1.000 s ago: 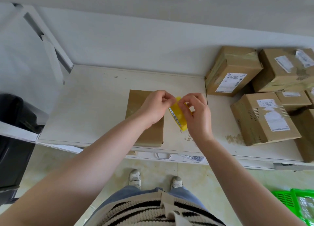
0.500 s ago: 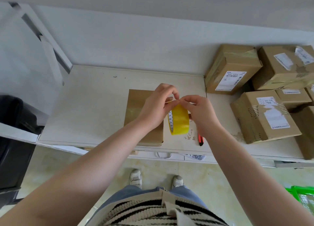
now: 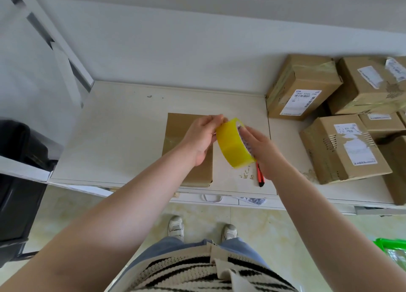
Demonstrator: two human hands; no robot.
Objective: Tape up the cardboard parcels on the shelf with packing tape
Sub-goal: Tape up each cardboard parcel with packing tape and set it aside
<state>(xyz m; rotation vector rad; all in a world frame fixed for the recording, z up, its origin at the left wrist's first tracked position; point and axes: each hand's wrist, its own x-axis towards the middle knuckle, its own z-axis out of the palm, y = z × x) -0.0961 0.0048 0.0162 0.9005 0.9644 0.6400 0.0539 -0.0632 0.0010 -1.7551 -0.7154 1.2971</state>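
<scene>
A yellow roll of packing tape [image 3: 234,145] hangs in the air above the white shelf [image 3: 123,137]. My right hand [image 3: 261,151] holds the roll from its right side, fingers over its inner core. My left hand [image 3: 203,137] pinches the roll's upper left edge with its fingertips. Under my left hand a flat brown cardboard parcel [image 3: 175,126] lies on the shelf, near the front edge, partly hidden by the hand and wrist.
A red utility knife [image 3: 260,177] lies on the shelf under my right wrist. Several labelled cardboard boxes [image 3: 342,146] are stacked at the right end. A black bin [image 3: 19,181] stands left; a green basket [image 3: 393,252] sits on the floor at the right.
The roll has tilted and turned between my hands, its outer band now facing me. My right hand shifted onto the roll's right side, uncovering the red knife below.
</scene>
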